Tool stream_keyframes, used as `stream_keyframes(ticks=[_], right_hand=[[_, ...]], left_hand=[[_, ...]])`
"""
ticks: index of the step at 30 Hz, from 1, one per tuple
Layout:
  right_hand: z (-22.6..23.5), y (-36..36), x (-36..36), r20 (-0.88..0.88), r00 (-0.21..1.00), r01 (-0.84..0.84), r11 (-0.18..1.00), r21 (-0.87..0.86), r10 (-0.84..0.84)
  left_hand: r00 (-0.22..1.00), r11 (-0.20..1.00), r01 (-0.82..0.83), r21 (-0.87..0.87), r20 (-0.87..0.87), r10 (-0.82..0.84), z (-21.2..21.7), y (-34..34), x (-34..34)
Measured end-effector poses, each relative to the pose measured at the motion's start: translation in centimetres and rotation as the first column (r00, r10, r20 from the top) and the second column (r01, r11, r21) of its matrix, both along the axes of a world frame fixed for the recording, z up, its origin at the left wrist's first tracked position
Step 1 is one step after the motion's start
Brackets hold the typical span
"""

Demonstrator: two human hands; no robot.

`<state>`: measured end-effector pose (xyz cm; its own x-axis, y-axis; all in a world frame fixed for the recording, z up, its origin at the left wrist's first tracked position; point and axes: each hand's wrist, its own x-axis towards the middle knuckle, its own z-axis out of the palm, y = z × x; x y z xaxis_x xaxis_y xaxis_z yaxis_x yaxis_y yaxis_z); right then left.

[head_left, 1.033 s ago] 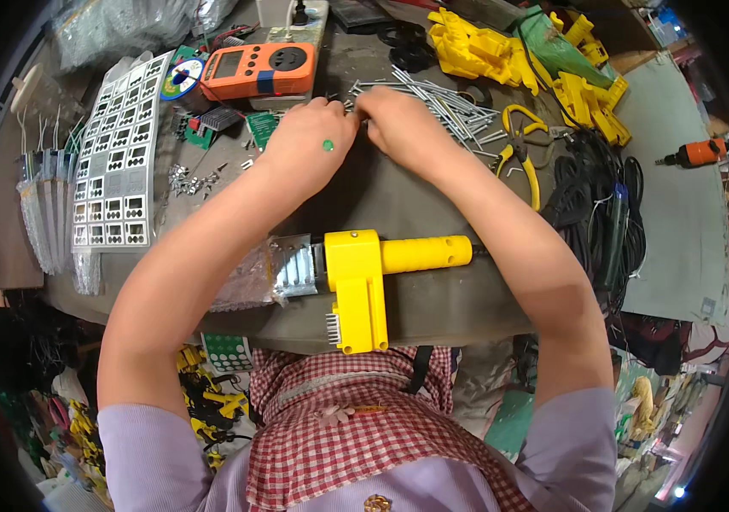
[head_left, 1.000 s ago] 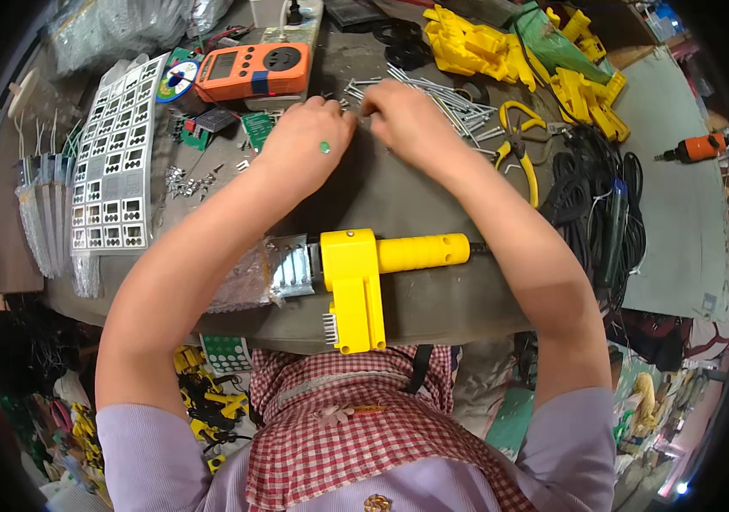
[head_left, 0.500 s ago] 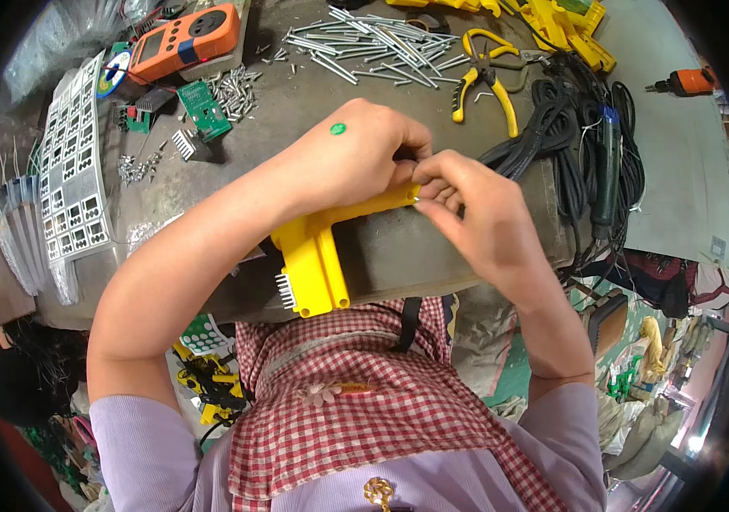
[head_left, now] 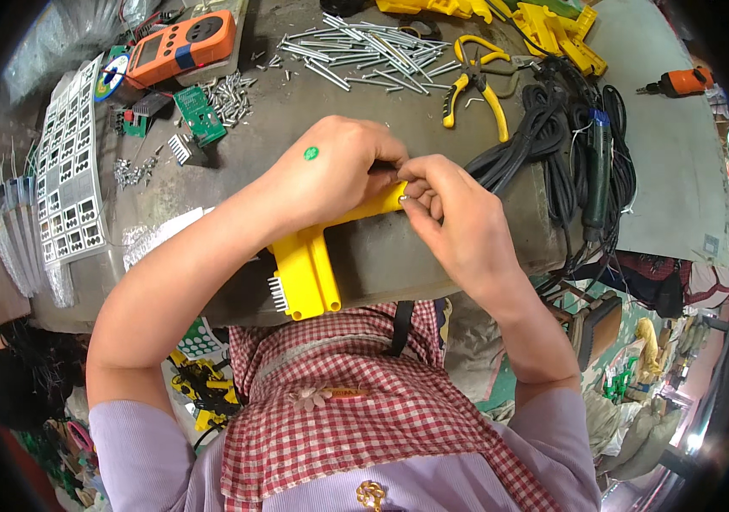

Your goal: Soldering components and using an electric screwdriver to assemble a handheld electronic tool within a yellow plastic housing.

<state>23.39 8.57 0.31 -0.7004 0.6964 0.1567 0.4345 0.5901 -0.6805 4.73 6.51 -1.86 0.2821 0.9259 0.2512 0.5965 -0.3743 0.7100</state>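
Observation:
Near the table's front edge, my left hand (head_left: 330, 171) is closed over the arm of a yellow plastic housing (head_left: 306, 264). The housing's wider, grooved part sticks out below my wrist toward my apron, with a row of pale metal fins (head_left: 277, 294) along its left side. My right hand (head_left: 464, 226) is closed in a pinch at the housing's right end. Between its thumb and fingertips shows a small shiny metal piece (head_left: 403, 198), right at the end of the yellow arm. Most of this piece is hidden, and so are my left fingertips.
Long screws (head_left: 373, 51) lie heaped at the back, with yellow-handled pliers (head_left: 477, 90) to their right. Black cables (head_left: 543, 141) are coiled at the right. An orange multimeter (head_left: 181, 47), a green circuit board (head_left: 200, 115), short screws (head_left: 232, 98) and a label sheet (head_left: 70, 171) occupy the left.
Both hands and the yellow housing have shifted slightly left and nearer to me. The view has moved a little too. My right fingers remain pinched at the housing's end.

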Motion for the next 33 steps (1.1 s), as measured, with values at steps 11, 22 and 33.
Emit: stream_keyframes(ticks=[11, 22, 33], right_hand=[[1.5, 7.3, -0.5, 0.147, 0.985, -0.116, 0.973, 0.202, 0.087], [-3.7, 15.2, -8.4, 0.511, 0.856, -0.187, 0.875, 0.446, -0.077], [0.8, 10.9, -7.3, 0.095, 0.964, -0.258, 0.963, 0.083, 0.250]], left_hand=[[0.953, 0.993, -0.087, -0.083, -0.296, 0.059, 0.5, -2.4, 2.0], [0.957, 0.991, -0.117, -0.066, -0.275, 0.095, 0.7, -1.8, 1.4], [0.561, 0.894, -0.340, -0.293, 0.700, 0.442, 0.2, 0.8, -3.9]])
